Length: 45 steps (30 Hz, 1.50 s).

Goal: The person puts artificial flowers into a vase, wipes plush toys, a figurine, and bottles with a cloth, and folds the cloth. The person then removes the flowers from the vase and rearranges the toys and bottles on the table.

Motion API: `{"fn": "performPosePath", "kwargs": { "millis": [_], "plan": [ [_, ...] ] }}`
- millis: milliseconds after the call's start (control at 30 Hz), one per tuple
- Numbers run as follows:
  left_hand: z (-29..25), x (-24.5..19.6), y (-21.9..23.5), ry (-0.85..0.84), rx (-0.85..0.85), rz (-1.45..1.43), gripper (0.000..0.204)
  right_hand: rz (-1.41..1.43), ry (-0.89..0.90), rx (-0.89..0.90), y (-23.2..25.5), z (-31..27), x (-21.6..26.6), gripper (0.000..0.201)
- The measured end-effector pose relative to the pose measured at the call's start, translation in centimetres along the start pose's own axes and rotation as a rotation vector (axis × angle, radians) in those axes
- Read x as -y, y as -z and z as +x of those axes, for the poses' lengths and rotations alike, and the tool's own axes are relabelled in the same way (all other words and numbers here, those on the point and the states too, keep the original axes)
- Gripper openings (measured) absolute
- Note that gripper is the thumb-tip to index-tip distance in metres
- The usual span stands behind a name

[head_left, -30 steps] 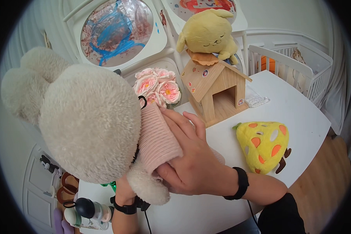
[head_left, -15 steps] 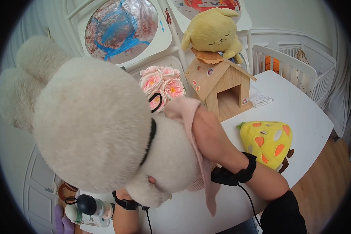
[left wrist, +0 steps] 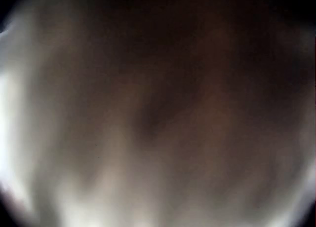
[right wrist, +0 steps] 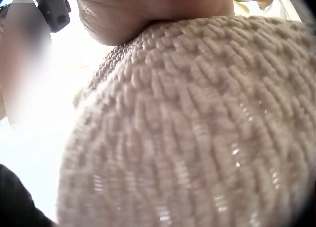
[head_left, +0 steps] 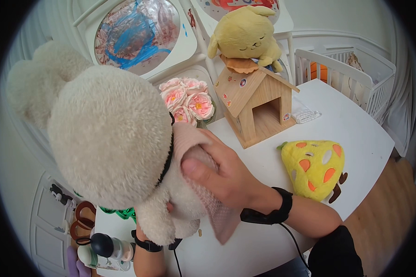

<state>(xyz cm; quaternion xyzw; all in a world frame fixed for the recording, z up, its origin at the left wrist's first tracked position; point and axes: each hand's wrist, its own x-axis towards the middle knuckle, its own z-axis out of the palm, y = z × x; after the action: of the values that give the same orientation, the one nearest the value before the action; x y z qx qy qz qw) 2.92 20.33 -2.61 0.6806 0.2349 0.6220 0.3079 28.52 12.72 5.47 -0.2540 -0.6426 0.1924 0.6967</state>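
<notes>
A large cream plush rabbit (head_left: 108, 138) with a black cord around its neck fills the left of the head view, its back turned up. My right hand (head_left: 222, 173) grips a pink knitted garment (head_left: 219, 226) at the rabbit's back, thumb over its edge. In the right wrist view the knit (right wrist: 197, 123) spreads large below the heel of that hand. Most of my left hand is hidden beneath the rabbit; one fingertip (head_left: 170, 207) shows between the plush arm and body as the hand holds it. The left wrist view is dark and blurred.
On the white table (head_left: 272, 166) lie a yellow spotted plush (head_left: 313, 170) and a wooden house (head_left: 259, 108) with a pale yellow plush dog (head_left: 245, 34) on its roof. Pink flowers (head_left: 187, 99) stand behind. Bottles (head_left: 101, 247) stand at the front left.
The pink garment has come away from the rabbit's back, baring its cream body. My right hand swung behind the cloth, then came back over it with the thumb showing.
</notes>
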Motion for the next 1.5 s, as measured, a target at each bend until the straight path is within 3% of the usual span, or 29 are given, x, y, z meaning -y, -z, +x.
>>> {"fn": "performPosePath", "kwargs": {
  "millis": [67,167,233,267,300,367,400,433,467,500,533,667,733,867,933,1100,1167,1233,1300,1367,1433,1467,1500],
  "plan": [
    [-0.1,0.1,0.0,0.037,0.026,0.018,0.057,0.238,-0.254,0.050,0.5,0.3,1.1,0.053],
    [-0.1,-1.9,-0.8,0.142,0.092,0.087,0.039,0.473,-0.419,0.100,1.0,0.8,1.1,0.047],
    [0.2,-4.4,-1.8,0.205,0.131,0.134,0.028,0.425,-0.416,0.133,1.5,1.0,1.3,0.050],
    [1.8,-8.6,-4.7,0.198,0.109,0.147,0.026,0.373,-0.416,0.162,1.6,1.1,1.4,0.053],
    [3.1,-8.4,-5.4,0.192,0.105,0.146,0.026,0.372,-0.411,0.168,1.4,1.0,1.3,0.053],
    [4.7,-5.9,-6.1,-0.181,0.307,0.316,0.027,0.108,-0.195,-0.067,0.9,0.6,0.5,0.047],
    [5.1,-4.0,-6.0,-0.002,0.237,0.439,0.032,0.108,-0.189,-0.062,1.1,0.6,0.5,0.047],
    [4.4,-3.3,-5.7,-0.005,0.229,0.440,0.032,-0.090,-0.101,-0.126,1.5,0.6,0.6,0.045],
    [3.7,-4.4,-6.8,0.156,0.147,0.206,0.038,-0.288,-0.012,-0.188,1.7,0.6,0.6,0.044],
    [3.1,-5.5,-7.6,0.311,0.063,-0.033,0.047,-0.289,-0.008,-0.177,1.7,0.6,0.5,0.044],
    [3.1,-6.7,-8.0,0.300,0.108,-0.304,0.057,-0.329,0.045,-0.153,1.8,0.6,0.4,0.045],
    [2.2,-6.8,-7.6,0.122,0.243,-0.435,0.060,-0.488,0.215,-0.069,0.1,-0.3,0.3,0.053],
    [2.6,-8.2,-8.0,0.264,0.006,-0.399,0.058,-0.456,0.184,-0.026,-1.3,-1.0,0.7,0.053],
    [2.7,-9.4,-7.5,0.372,0.004,-0.368,0.048,-0.346,0.091,0.038,-1.4,-1.4,0.1,0.063],
    [2.7,-10.1,-8.1,0.322,-0.010,-0.380,0.046,-0.271,0.080,0.028,-1.4,-1.4,0.1,0.063],
    [2.4,-9.7,-6.8,0.316,0.047,-0.311,0.047,0.172,-0.211,-0.133,-1.2,-1.2,0.5,0.044],
    [2.3,-9.0,-6.0,0.350,0.069,-0.214,0.061,0.097,-0.220,-0.182,0.3,-1.0,0.3,0.044],
    [2.5,-9.0,-6.1,0.369,0.016,-0.276,0.053,0.020,-0.230,-0.231,1.1,-0.2,0.5,0.045],
    [2.7,-9.3,-6.6,0.369,-0.048,-0.413,0.054,0.069,-0.133,-0.449,1.5,1.1,2.5,0.048],
    [2.6,-9.2,-6.0,0.407,-0.008,-0.340,0.064,0.199,-0.139,-0.477,1.4,1.1,2.7,0.045],
    [1.9,-8.9,-4.6,0.600,0.211,-0.217,0.071,-0.073,-0.036,-0.228,1.6,0.7,2.4,0.035],
    [1.4,-8.1,-4.3,0.522,0.227,-0.249,0.077,-0.209,0.012,-0.106,1.7,0.5,2.3,0.030],
    [0.9,-7.0,-3.5,0.528,0.239,-0.248,0.077,-0.213,0.006,-0.118,1.8,0.4,2.2,0.030]
  ]
}}
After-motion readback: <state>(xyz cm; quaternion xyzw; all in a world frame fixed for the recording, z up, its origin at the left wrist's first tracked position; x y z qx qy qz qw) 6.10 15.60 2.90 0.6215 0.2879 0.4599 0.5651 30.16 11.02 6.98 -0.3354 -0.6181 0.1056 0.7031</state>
